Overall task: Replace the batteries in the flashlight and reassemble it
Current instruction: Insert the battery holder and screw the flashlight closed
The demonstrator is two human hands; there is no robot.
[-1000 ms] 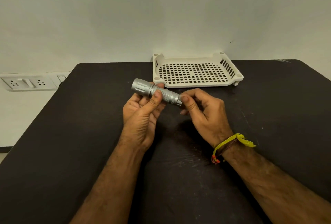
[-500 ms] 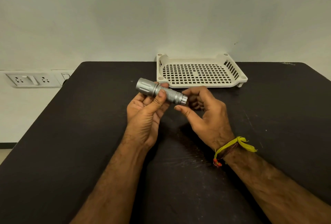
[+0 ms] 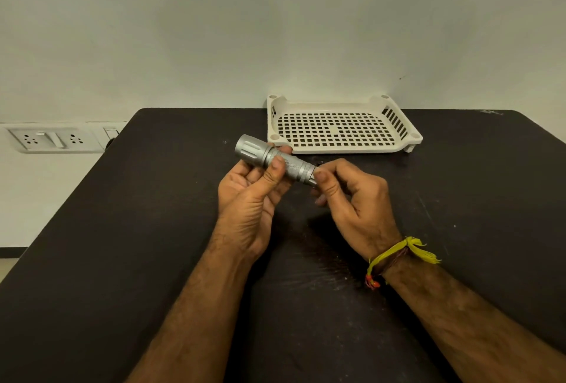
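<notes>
A silver metal flashlight is held above the black table, its wide head pointing up-left and its tail down-right. My left hand grips the knurled body, thumb across the top and fingers underneath. My right hand pinches the tail end of the flashlight between thumb and curled fingers; the tail cap itself is mostly hidden by those fingertips. No loose batteries are in view.
A cream perforated plastic tray lies at the table's far edge against the wall, with nothing in it. A wall socket panel sits off the table's left side. A yellow thread band circles my right wrist.
My right hand, which had eased off the tail half a second ago, has closed back onto the flashlight's tail end. The left hand keeps its grip; the view shifted slightly.
</notes>
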